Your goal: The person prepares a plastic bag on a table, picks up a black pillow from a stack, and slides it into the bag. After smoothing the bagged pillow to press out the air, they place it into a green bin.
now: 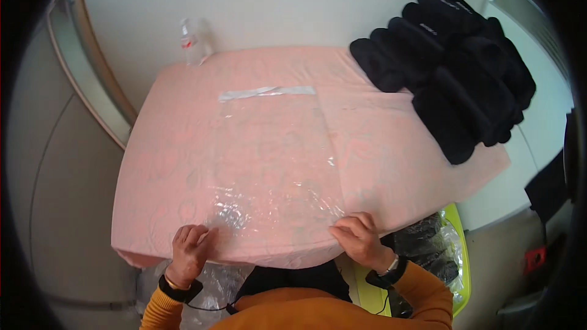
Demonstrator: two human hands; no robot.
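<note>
On the near edge of the desk (pixel 183 85), which is covered by a pink cloth (pixel 397 165), both of the person's hands rest on a clear plastic bag (pixel 275 159) that lies flat over the middle of the cloth. At the near left corner of the bag sits the left hand (pixel 191 245), its fingers curled down onto the plastic; whether that grip actually pinches the film or only presses on it cannot be told. At the near right corner the right hand (pixel 359 237) has its fingers bent and bunched together over the bag's edge, and again the pictures do not show for sure whether the film is caught between them. Each wrist wears a dark band, and orange sleeves (pixel 422 287) come in from the lower edge.

Along the far end of the bag runs a pale, whitish strip (pixel 268 92), lying crosswise. Wrinkles and glare show in the plastic near the hands.

At the far right of the desk a heap of black folded garments (pixel 452 67) lies partly on the pink cloth, well apart from the bag. A clear plastic bottle (pixel 192 43) stands at the far left corner. Below the desk on the near right is a yellow-green bin (pixel 461 256) holding dark items wrapped in clear plastic.
</note>
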